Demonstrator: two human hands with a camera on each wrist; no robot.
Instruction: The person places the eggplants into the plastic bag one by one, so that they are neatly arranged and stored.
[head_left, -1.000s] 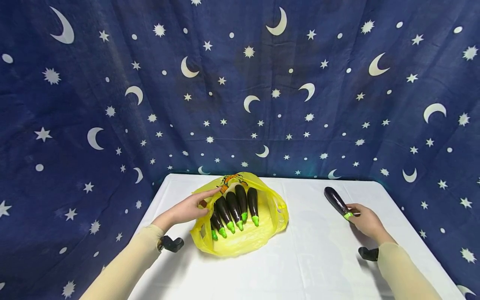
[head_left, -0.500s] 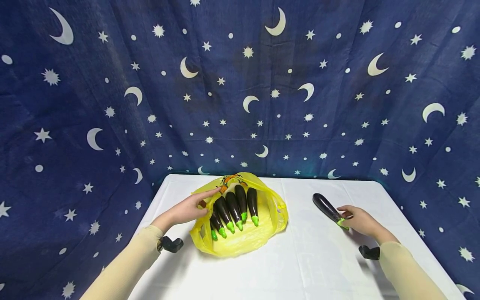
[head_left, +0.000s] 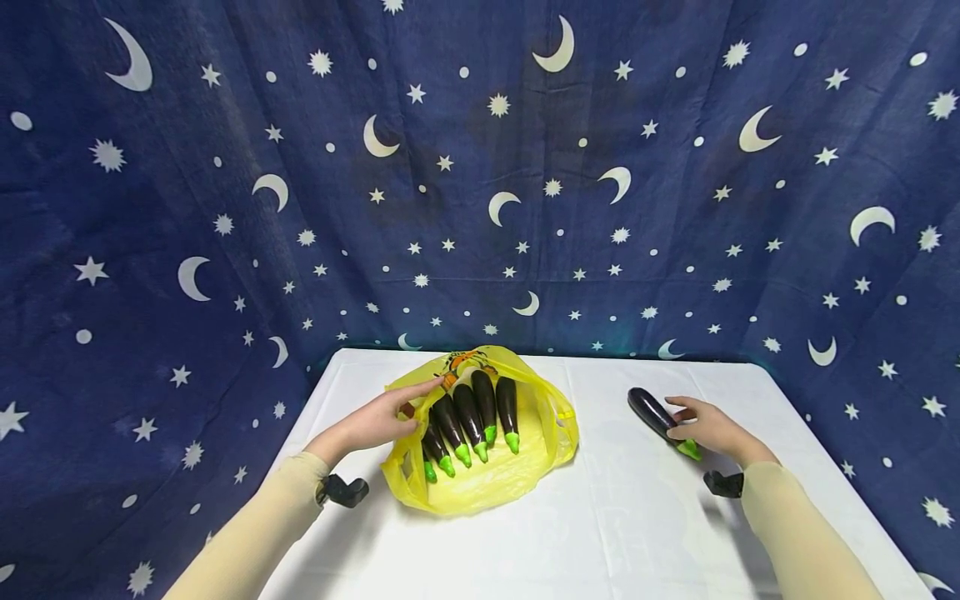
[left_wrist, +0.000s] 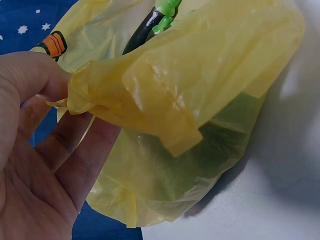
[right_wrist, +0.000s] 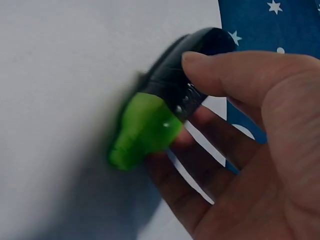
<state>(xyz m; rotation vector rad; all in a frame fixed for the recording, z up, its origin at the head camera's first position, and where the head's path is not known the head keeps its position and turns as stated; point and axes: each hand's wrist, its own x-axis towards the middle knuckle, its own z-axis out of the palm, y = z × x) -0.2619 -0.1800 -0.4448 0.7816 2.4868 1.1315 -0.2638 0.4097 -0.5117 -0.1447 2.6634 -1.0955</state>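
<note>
A yellow plastic bag [head_left: 487, 487] lies mouth toward me, left of the middle of the table. Several dark eggplants [head_left: 507, 408] with green caps lie side by side inside it. My left hand [head_left: 375, 417] pinches the bag's left edge, its index finger stretched along the rim; in the left wrist view the plastic bunches at the thumb. On the right, another eggplant [head_left: 648, 410] lies slanted, cap toward me. My right hand [head_left: 708, 429] holds it lightly near the cap, thumb across its body and fingers behind it in the right wrist view. Whether it touches the table, I cannot tell.
A white cloth covers the table [head_left: 555, 533]. Behind and on both sides hangs a dark blue curtain [head_left: 420, 225] printed with moons and stars. A black wrist device [head_left: 345, 492] sits on the left arm, with another [head_left: 723, 483] on the right.
The right hand first brought the single eggplant leftward and slightly down, then shifted its fingers from the cap up toward the body. The left hand and the bag have stayed put.
</note>
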